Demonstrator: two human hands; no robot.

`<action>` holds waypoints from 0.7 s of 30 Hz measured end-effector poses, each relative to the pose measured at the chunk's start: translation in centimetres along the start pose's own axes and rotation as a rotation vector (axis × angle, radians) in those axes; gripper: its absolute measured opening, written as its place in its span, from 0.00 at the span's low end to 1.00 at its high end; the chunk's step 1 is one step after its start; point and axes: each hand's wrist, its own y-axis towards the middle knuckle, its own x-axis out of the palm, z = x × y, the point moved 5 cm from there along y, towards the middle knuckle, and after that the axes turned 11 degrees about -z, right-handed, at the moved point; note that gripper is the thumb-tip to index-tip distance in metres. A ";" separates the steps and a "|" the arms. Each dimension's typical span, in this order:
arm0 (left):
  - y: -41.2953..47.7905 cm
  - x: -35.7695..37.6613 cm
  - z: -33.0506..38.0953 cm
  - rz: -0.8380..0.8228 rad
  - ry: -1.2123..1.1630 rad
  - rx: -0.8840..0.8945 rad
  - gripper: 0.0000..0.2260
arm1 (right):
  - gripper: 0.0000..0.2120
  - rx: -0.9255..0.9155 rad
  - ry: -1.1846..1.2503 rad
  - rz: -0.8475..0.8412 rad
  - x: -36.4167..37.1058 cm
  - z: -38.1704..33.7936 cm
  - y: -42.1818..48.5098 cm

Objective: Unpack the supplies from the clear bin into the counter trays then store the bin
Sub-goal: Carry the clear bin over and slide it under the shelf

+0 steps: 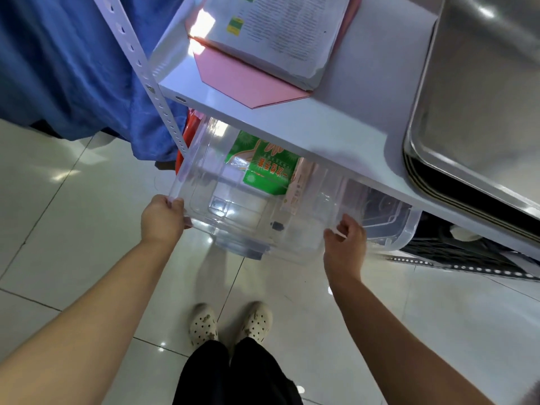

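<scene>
Shelf (pixel 292 127) up top, and the bin (pixel 263 211) sits half under it, off the floor. A green pack (pixel 263 171) shows through its wall. 2 hands on: left hand (pixel 163 220) grips the left corner, right hand (pixel 344 244) curls round the right rim.

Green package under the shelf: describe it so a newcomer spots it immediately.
Find the white shelf holding the open book. Under its front edge, the left hand and right hand grip a clear bin, and the green package shows through it. Only it is bright green with red lettering.
</scene>
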 end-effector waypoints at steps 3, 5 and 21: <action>-0.4 -0.6 1.0 -0.011 0.198 0.025 0.08 | 0.13 -0.065 -0.026 0.172 -3.7 0.3 -2.3; -0.8 -1.0 1.7 -0.005 0.318 0.066 0.10 | 0.10 -0.039 -0.021 0.323 -6.2 0.7 -3.0; 0.7 -1.9 1.5 -0.115 0.403 0.290 0.11 | 0.08 0.119 0.146 0.363 -6.4 1.3 0.4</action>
